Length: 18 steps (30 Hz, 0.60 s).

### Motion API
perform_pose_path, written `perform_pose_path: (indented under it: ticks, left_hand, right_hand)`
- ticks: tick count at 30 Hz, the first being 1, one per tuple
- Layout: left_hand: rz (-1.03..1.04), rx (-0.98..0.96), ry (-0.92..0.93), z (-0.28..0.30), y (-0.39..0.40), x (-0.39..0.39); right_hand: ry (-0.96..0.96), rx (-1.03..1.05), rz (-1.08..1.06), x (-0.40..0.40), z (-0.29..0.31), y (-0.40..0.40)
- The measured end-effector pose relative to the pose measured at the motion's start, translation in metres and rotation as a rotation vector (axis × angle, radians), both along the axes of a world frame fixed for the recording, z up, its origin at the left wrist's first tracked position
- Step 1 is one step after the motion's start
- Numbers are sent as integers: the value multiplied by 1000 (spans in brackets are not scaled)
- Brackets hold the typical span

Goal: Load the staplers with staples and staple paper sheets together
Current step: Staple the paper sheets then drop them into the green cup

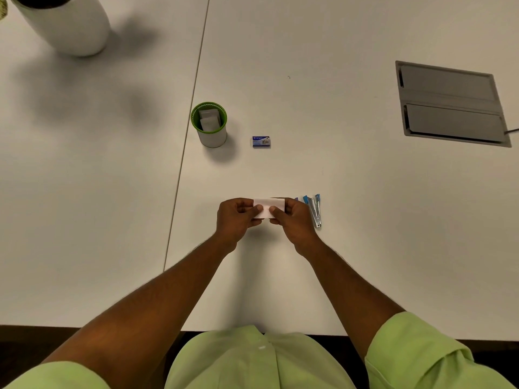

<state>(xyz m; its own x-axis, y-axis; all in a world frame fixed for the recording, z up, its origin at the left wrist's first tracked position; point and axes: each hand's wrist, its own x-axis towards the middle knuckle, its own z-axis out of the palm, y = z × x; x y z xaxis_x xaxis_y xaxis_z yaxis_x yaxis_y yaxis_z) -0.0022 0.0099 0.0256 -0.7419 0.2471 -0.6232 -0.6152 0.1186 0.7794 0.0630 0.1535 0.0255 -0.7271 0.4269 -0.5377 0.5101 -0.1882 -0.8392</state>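
Both hands hold a small white paper slip [269, 204] just above the white table [323, 169]. My left hand [237, 217] pinches its left end, thumb on top. My right hand [292, 220] pinches its right part the same way. A blue and silver stapler [314, 210] lies flipped open on the table just right of my right hand. A bit of another blue object [296, 199] peeks out behind my right hand; the rest is hidden. A small blue staple box [261, 142] lies farther back.
A green-rimmed cup [210, 126] holding white paper slips stands left of the staple box. A grey cable hatch [450, 103] is set into the table at the far right. A large white vase [67, 23] stands at the far left corner. A seam [191, 108] runs down the table.
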Motion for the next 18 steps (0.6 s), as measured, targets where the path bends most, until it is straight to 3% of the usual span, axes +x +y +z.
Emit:
perform_pose_path:
  ticks: [12, 18]
  left_hand:
    - [20, -1, -2, -4, -2, 0]
    - [17, -1, -242, -2, -1, -5]
  right_hand:
    - [23, 28, -2, 4, 0, 5]
    - [114, 197, 38, 8, 1, 6]
